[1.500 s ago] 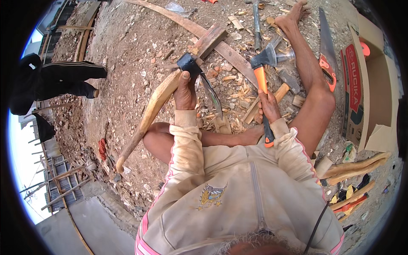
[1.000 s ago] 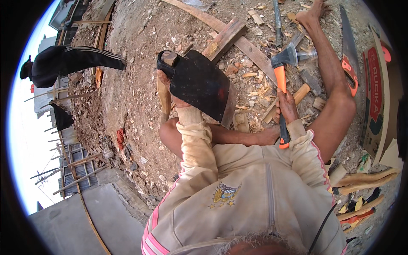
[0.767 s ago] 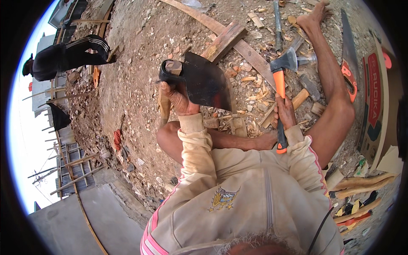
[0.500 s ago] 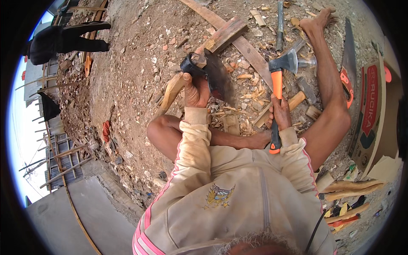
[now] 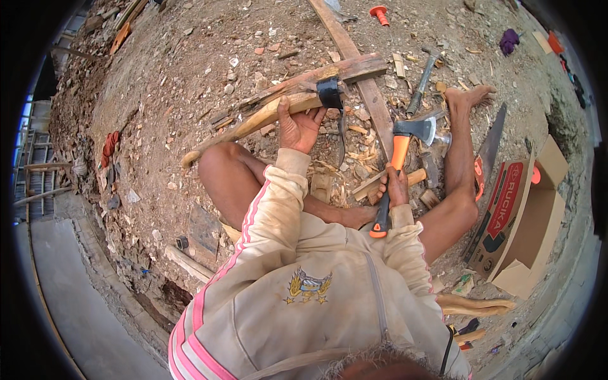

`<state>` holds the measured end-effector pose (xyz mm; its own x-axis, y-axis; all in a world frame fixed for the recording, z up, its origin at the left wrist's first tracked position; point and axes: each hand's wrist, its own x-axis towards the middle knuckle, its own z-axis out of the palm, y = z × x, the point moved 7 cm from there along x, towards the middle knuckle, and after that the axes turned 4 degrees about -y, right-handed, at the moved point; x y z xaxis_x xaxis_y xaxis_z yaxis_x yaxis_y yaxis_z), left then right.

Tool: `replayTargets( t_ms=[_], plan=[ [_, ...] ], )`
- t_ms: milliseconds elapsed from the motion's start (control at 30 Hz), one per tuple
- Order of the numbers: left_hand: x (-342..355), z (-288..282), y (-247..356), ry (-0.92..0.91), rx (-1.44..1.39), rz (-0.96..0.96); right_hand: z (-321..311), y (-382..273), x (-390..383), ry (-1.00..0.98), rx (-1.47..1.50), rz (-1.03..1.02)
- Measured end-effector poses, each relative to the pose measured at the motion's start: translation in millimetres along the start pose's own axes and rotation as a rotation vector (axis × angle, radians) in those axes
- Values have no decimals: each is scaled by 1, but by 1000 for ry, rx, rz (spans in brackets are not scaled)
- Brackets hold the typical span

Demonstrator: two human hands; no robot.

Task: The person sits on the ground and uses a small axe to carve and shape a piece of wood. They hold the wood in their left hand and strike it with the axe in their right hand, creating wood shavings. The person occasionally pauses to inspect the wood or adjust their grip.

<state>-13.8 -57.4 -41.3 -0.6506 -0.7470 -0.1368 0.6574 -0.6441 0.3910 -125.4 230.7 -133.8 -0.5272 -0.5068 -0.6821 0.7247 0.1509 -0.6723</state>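
Note:
My left hand [image 5: 296, 130] grips a hoe's curved wooden handle [image 5: 240, 130] just below its black metal head [image 5: 330, 93]; the blade hangs down, seen nearly edge-on. My right hand [image 5: 396, 187] is wrapped round the orange-and-black handle of an axe [image 5: 399, 152], its steel head pointing up and right. Under and near the axe lie a hammer [image 5: 430, 168] with a wooden handle and scattered wood chips [image 5: 358, 152]. Just beyond the hoe, a rough beam [image 5: 364, 66] lies across a long plank [image 5: 339, 28].
My bare legs [image 5: 462, 158] frame the chips. At right are a handsaw [image 5: 491, 145], an open cardboard box [image 5: 532, 240] and wood lengths [image 5: 475, 304]. A metal bar [image 5: 423, 82] and an orange plastic piece [image 5: 380, 16] lie ahead. A concrete slab [image 5: 76, 285] fills the lower left.
The hoe has rotated from showing its broad blade to nearly edge-on, its handle now slanting flatter to the left. The view has shifted, and the person in black is out of sight.

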Motion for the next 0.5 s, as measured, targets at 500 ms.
replayTargets(
  t_ms=[500],
  plan=[
    [53,47,-47,-5,903,294,-1,5,-1,12,20,-9]
  ],
)
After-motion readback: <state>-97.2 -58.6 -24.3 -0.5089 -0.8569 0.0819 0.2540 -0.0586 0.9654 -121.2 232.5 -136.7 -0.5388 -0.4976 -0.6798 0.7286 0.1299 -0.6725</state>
